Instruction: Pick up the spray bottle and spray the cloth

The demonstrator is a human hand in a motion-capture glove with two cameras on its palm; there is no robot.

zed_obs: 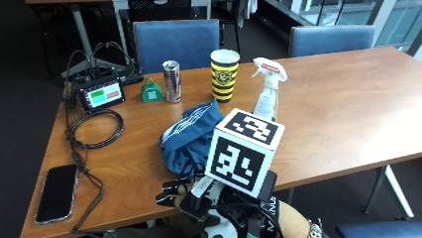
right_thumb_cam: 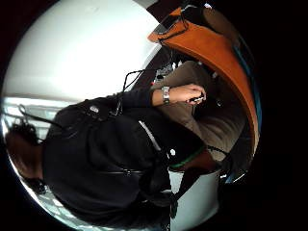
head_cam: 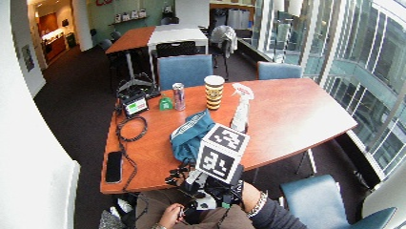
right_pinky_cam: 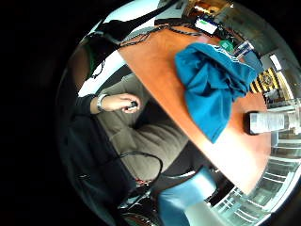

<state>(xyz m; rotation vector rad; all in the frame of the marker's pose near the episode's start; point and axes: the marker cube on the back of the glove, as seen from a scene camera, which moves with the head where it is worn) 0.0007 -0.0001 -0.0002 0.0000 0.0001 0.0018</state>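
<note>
Standing upright beside the crumpled teal cloth (zed_obs: 191,136), the white spray bottle (zed_obs: 267,94) is untouched; hand (zed_obs: 198,196) empty, fingers extended.

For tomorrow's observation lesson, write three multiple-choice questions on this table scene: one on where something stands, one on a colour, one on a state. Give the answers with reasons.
1. Where does the spray bottle stand?
A. upright on the table, beside the cloth
B. on a chair
C. in the gloved hand

2. What colour is the cloth?
A. red
B. teal blue
C. white

3. What is the gloved hand doing?
A. squeezing the bottle
B. wiping with the cloth
C. holding nothing, at the near table edge

Answers: 1 A, the bottle stands upright by the cloth; 2 B, the crumpled cloth is teal blue; 3 C, its fingers are spread, clear of bottle and cloth.
</note>
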